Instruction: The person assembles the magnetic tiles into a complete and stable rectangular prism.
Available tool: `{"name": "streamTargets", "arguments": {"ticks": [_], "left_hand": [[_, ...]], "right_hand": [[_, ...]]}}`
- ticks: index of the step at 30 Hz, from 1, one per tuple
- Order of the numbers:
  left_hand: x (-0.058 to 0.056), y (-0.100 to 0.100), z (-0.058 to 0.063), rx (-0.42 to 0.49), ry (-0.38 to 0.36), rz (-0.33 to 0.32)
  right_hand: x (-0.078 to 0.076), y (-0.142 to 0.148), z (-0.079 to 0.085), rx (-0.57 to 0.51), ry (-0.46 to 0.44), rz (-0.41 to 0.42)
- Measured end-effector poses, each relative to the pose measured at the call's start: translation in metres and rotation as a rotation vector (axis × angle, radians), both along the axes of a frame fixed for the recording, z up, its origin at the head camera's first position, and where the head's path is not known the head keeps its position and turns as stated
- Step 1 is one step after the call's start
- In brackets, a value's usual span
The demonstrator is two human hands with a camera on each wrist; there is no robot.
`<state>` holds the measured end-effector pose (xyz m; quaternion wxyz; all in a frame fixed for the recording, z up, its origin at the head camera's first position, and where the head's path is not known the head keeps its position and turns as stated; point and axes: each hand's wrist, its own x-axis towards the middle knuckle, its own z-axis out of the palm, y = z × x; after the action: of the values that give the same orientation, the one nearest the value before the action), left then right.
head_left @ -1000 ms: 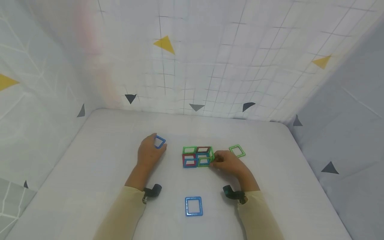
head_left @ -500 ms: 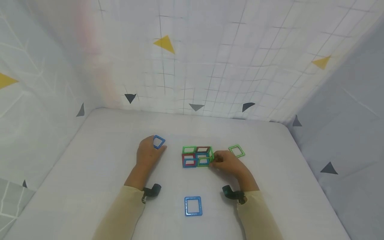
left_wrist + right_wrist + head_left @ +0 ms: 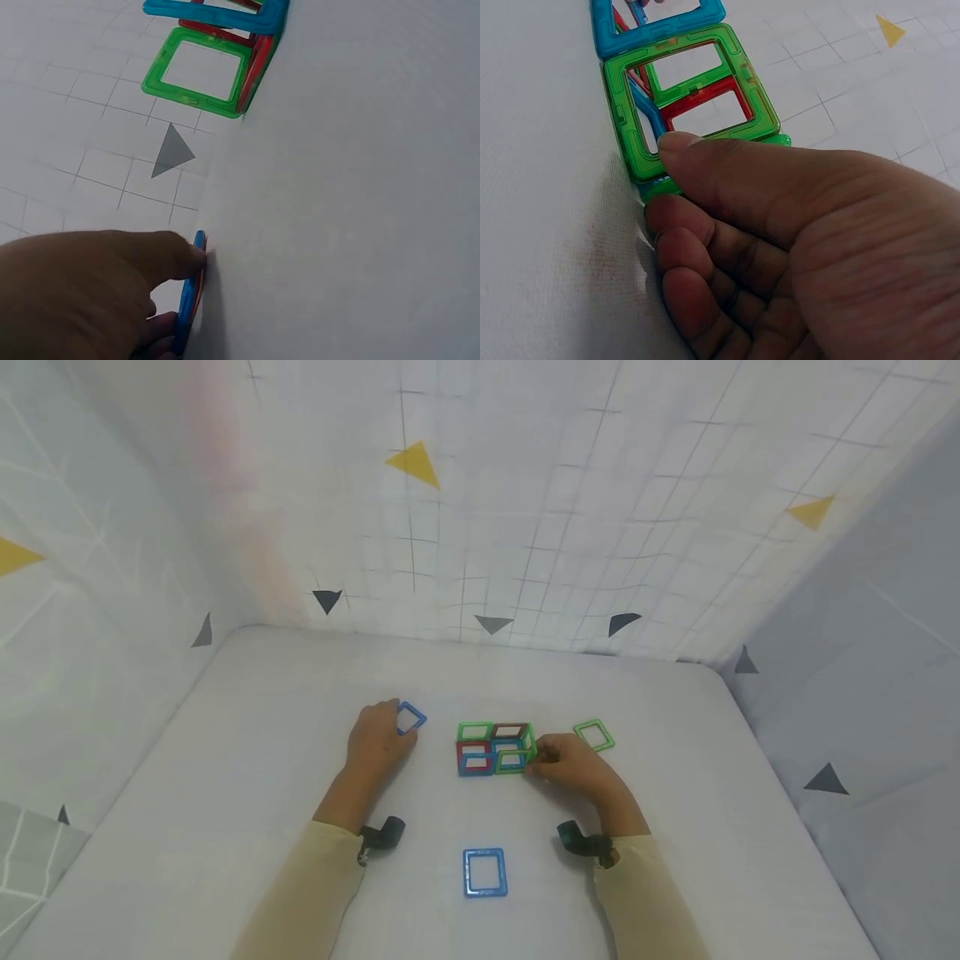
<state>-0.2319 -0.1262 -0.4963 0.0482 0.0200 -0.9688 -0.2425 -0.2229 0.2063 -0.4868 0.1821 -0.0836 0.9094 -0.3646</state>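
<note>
In the head view my left hand holds a blue square magnetic tile by its edges, thumb on the near side. The left wrist view shows this blue tile edge-on, low at the table, with a reddish line along its underside. To its right stands an open-topped box of magnetic tiles in green, red and blue, two squares long. My right hand pinches the box's right end. In the right wrist view, the thumb lies on the corner of the green front tile and curled fingers are below.
A loose blue square tile lies flat on the white table nearer me. A loose green square tile lies behind my right hand. Patterned cloth walls enclose the table's back and sides.
My left hand has shifted slightly right with the blue tile, toward the box. My right hand keeps its place at the box's right end, and the loose tiles lie as before.
</note>
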Motion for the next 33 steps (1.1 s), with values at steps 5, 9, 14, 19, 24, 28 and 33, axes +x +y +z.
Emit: {"name": "streamTargets", "arguments": {"ticks": [5, 9, 14, 19, 24, 28, 33], "left_hand": [[0.002, 0.003, 0.006, -0.082, -0.071, -0.035], [0.005, 0.006, 0.013, -0.139, -0.112, -0.050], [0.007, 0.007, 0.021, -0.193, -0.175, -0.059], [0.008, 0.008, 0.028, -0.263, -0.240, -0.099], [0.010, 0.007, 0.034, -0.256, -0.290, -0.126], [0.012, 0.008, 0.038, -0.275, -0.335, -0.172], [0.014, 0.006, 0.043, -0.268, -0.353, -0.208]], "right_hand": [[0.000, -0.001, 0.001, -0.010, 0.001, 0.004], [0.000, -0.002, 0.001, -0.013, 0.004, 0.003], [0.000, -0.002, 0.001, -0.009, 0.005, 0.002], [0.000, -0.002, 0.002, -0.007, 0.010, 0.001], [0.001, -0.003, 0.002, -0.004, 0.010, -0.001], [0.001, -0.002, 0.002, -0.002, 0.009, 0.001], [0.001, -0.002, 0.002, 0.002, 0.012, -0.001]]}}
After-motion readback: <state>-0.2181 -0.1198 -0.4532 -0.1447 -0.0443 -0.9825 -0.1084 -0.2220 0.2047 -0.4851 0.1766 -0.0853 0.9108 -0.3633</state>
